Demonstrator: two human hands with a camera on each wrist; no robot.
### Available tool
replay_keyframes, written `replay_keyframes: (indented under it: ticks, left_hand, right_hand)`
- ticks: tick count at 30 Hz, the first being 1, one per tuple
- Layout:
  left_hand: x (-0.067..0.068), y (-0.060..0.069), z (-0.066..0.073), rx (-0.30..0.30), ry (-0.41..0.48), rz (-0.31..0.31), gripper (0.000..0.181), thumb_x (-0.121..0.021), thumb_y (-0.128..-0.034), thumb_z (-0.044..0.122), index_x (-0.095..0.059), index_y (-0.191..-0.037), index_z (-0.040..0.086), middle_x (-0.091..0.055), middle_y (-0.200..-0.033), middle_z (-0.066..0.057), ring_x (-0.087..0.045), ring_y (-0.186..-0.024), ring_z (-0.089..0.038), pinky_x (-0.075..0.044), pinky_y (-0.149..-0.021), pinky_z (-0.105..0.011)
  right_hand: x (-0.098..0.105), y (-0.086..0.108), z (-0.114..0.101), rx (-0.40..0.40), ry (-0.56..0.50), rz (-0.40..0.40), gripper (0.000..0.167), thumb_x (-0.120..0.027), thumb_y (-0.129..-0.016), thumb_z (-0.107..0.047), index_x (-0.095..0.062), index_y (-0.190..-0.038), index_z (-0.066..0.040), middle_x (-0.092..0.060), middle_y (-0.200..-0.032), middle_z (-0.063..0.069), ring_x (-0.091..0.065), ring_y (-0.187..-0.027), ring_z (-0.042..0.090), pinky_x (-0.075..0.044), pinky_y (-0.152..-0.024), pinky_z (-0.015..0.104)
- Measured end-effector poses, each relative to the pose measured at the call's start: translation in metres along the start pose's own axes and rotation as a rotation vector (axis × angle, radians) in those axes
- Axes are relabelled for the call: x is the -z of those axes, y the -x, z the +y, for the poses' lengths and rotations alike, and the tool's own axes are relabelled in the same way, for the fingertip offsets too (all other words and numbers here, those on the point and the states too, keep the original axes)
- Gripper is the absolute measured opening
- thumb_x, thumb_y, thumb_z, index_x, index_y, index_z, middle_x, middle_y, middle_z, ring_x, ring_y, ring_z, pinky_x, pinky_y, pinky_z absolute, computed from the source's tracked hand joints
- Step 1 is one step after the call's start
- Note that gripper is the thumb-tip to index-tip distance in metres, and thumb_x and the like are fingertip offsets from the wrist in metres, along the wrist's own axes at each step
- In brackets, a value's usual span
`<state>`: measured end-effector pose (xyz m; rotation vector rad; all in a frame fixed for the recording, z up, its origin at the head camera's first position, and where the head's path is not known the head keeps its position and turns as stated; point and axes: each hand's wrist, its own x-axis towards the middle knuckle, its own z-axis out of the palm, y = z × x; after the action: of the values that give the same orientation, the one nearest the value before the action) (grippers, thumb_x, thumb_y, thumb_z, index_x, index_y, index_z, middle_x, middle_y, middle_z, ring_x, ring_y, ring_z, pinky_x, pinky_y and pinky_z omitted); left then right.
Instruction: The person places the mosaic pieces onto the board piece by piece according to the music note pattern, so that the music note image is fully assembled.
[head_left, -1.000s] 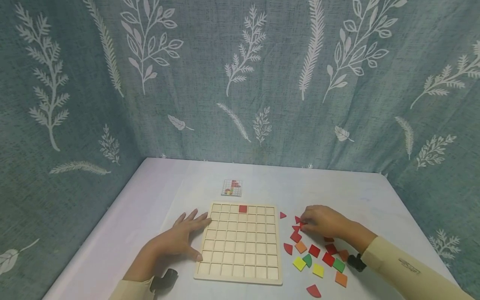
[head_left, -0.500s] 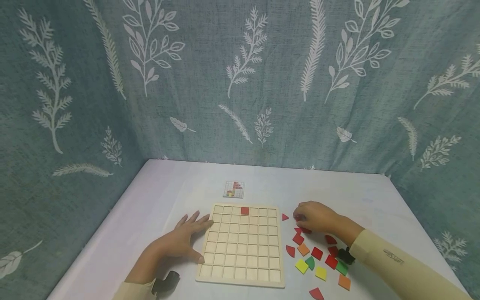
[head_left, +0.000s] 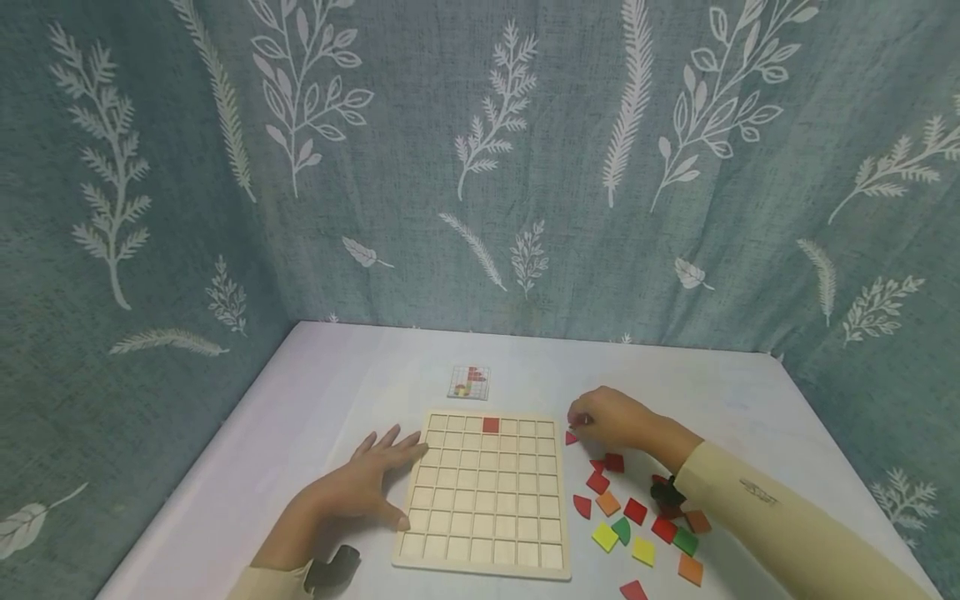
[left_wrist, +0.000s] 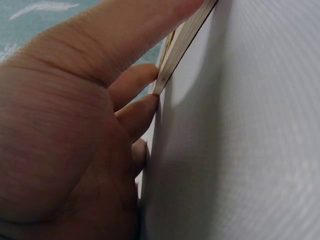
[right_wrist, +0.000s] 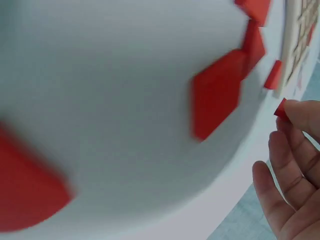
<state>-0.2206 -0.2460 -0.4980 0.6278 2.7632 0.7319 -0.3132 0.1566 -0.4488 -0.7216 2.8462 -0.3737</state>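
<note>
A wooden grid board [head_left: 482,573] lies on the white table, and one red square tile [head_left: 491,425] sits in its top row. My left hand [head_left: 360,481] touches the board's left edge with spread fingers and thumb; the left wrist view shows the thumb along the board's side [left_wrist: 180,47]. Just right of the board's upper corner, my right hand [head_left: 617,417] pinches a small red piece [right_wrist: 281,111] between thumb and fingers. Most of that piece is hidden, so its shape is unclear. A small red triangular piece [head_left: 572,437] lies below the fingertips.
Several red, orange, yellow and green tiles lie loose right of the board, among them a yellow square [head_left: 642,550], an orange square [head_left: 691,570] and a green quarter-round [head_left: 622,530]. Behind the board is a small pattern card [head_left: 468,383]. A patterned curtain [head_left: 420,167] hangs behind the table.
My right hand has lifted a red piece from the loose tiles and moved left and away from me, toward the board's upper right corner. The left hand stays at the board.
</note>
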Motion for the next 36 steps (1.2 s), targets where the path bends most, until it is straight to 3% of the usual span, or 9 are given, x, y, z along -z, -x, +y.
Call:
replay_keyframes:
  ticks: [7,12,21,31,36]
  left_hand:
    - [0.001,0.001,-0.002,-0.024,0.009,-0.005,0.117,-0.079,-0.0473,0.067,-0.042,-0.149,0.022,-0.028,-0.158,-0.004,-0.004,-0.147,-0.036,0.006,-0.114,-0.058]
    - [0.002,0.001,-0.002,-0.027,0.002,-0.006,0.118,-0.079,-0.0473,0.068,-0.042,-0.149,0.022,-0.027,-0.158,-0.003,-0.004,-0.147,-0.036,0.007,-0.114,-0.058]
    - [0.002,0.001,0.001,-0.018,0.011,-0.005,0.117,-0.08,-0.0474,0.067,-0.043,-0.149,0.021,-0.028,-0.158,-0.004,-0.004,-0.147,-0.035,0.007,-0.114,-0.058]
    - [0.003,0.001,0.002,-0.023,0.001,-0.003,0.118,-0.08,-0.0474,0.067,-0.042,-0.149,0.021,-0.028,-0.158,-0.003,-0.004,-0.147,-0.034,0.006,-0.114,-0.057]
    - [0.002,0.002,-0.001,-0.04,0.007,-0.01,0.117,-0.08,-0.0487,0.067,-0.042,-0.149,0.02,-0.027,-0.158,-0.004,-0.003,-0.147,-0.035,0.007,-0.114,-0.057]
  right_hand:
    - [-0.001,-0.019,-0.015,0.112,-0.146,0.005,0.005,-0.074,-0.086,-0.017,-0.074,-0.091,-0.019,-0.065,-0.075,-0.013,-0.058,-0.066,0.006,-0.053,-0.063,0.026]
    - [-0.002,-0.029,-0.029,0.177,-0.186,0.015,0.004,-0.073,-0.088,-0.019,-0.075,-0.091,-0.018,-0.067,-0.082,-0.014,-0.058,-0.071,0.007,-0.052,-0.063,0.026]
    - [-0.011,-0.049,-0.048,0.27,-0.175,0.007,0.005,-0.072,-0.089,-0.022,-0.074,-0.085,-0.02,-0.066,-0.08,-0.018,-0.063,-0.083,0.005,-0.053,-0.078,0.031]
    - [-0.019,-0.056,-0.05,0.221,-0.168,-0.002,0.006,-0.072,-0.089,-0.026,-0.074,-0.086,-0.021,-0.068,-0.083,-0.016,-0.065,-0.086,0.007,-0.054,-0.078,0.03]
    - [-0.02,-0.055,-0.047,0.188,-0.156,0.022,0.009,-0.075,-0.086,-0.028,-0.071,-0.08,-0.024,-0.067,-0.08,-0.014,-0.062,-0.08,0.009,-0.053,-0.073,0.032]
